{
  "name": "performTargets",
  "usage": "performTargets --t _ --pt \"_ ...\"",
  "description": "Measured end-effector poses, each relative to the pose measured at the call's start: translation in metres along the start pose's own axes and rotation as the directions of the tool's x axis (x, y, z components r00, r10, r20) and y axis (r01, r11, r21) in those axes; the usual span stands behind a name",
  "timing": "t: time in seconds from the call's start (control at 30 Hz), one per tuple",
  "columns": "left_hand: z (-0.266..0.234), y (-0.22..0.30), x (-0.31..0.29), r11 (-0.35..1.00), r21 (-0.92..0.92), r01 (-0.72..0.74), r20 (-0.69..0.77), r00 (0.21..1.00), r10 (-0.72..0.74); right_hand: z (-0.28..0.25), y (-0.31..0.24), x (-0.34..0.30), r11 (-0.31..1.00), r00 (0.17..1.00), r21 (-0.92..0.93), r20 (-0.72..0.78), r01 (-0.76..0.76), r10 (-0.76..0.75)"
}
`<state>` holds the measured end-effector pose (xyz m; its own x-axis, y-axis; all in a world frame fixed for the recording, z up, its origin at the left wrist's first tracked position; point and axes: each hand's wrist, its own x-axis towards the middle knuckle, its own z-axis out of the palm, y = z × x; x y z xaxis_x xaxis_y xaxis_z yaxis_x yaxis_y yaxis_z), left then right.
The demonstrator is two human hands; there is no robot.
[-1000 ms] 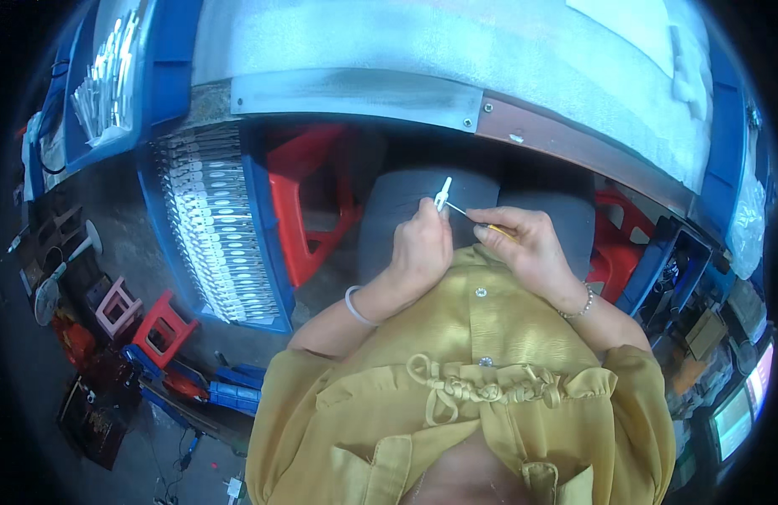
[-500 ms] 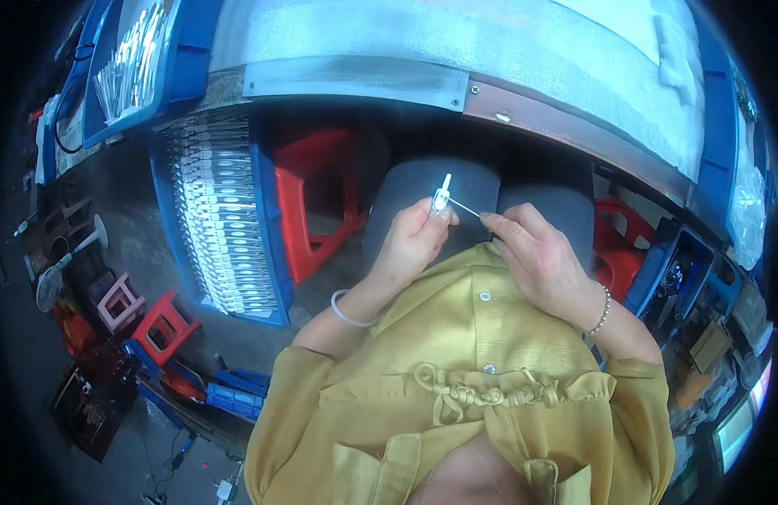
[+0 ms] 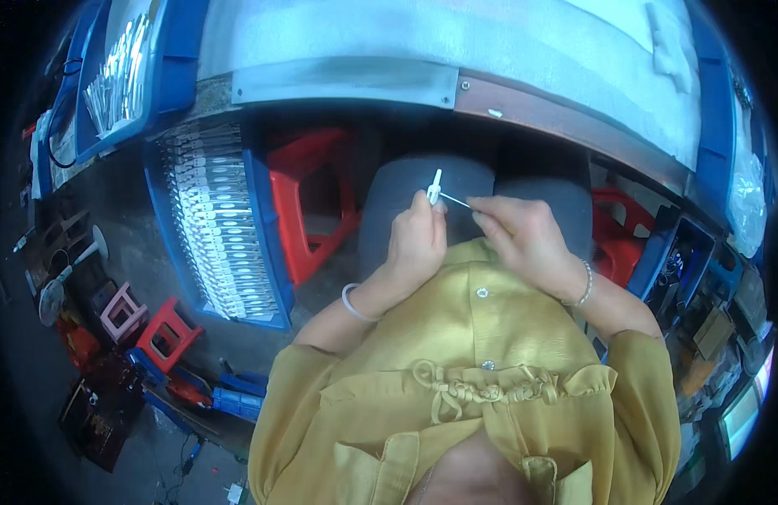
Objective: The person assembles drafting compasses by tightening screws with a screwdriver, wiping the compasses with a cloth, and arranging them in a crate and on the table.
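Observation:
My left hand (image 3: 417,240) is closed, pinching a small white plastic part (image 3: 434,190) upright between thumb and fingers above my lap. The part has a narrow tip pointing away from me. My right hand (image 3: 524,236) is closed too, gripping a thin, light-coloured rod (image 3: 455,200) by its near end. The rod slants to the left, and its far end meets the side of the white part. Whether it goes into the part or only touches it is too small to tell.
A blue crate (image 3: 279,290) filled with rows of white parts stands at left, beside a red stool (image 3: 285,206). Beyond my lap runs a worktable's metal-faced edge (image 3: 347,82). Another blue bin (image 3: 177,71) of thin white pieces sits upper left. A second red stool (image 3: 620,248) is at right.
The white part has shifted slightly left and my left wrist has turned, setting that hand more upright. My right hand has moved slightly left and up with the rod.

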<state>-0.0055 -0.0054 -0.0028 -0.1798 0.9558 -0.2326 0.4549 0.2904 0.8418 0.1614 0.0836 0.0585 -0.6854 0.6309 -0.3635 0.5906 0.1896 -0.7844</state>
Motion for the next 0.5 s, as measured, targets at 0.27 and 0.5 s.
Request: performTargets --t 0.27,0.5 --pt "0.000 -0.003 -0.007 0.995 -0.102 -0.003 0.045 0.999 0.008 -0.022 -0.029 0.004 0.760 0.928 -0.561 0.343 0.327 -0.147" --pt "0.002 -0.008 0.008 0.994 -0.107 0.000 0.012 1.000 0.001 -0.008 -0.004 0.021 0.984 0.989 -0.127 0.096 0.127 -0.115"
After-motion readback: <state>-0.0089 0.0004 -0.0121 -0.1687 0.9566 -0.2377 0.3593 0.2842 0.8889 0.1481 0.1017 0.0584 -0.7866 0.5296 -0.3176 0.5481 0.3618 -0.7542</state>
